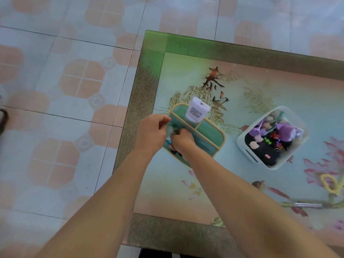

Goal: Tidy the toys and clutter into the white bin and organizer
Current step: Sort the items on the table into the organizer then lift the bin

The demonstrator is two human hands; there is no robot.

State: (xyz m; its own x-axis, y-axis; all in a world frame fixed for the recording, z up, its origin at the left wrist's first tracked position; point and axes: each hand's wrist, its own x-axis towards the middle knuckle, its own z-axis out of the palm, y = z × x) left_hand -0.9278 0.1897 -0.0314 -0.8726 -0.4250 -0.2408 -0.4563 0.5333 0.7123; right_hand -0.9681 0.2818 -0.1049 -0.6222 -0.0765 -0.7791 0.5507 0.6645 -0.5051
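Fingers (pixel 163 121) of left hand (pixel 151 134) & right hand (pixel 183 143) curl over the green organizer (pixel 210 132) near table (pixel 147 84) left edge; what they grip we can't tell. White bin (pixel 249 157) w/ toys sits mid-table; tiled floor (pixel 65 81) beyond.

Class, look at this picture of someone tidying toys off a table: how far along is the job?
Done: the white bin already holds purple toys, and a white pouch stands in the green organizer. In hand: the left hand and right hand work small items at the organizer's near compartment. Left: a yellow loop and a silver stick lie on the table.
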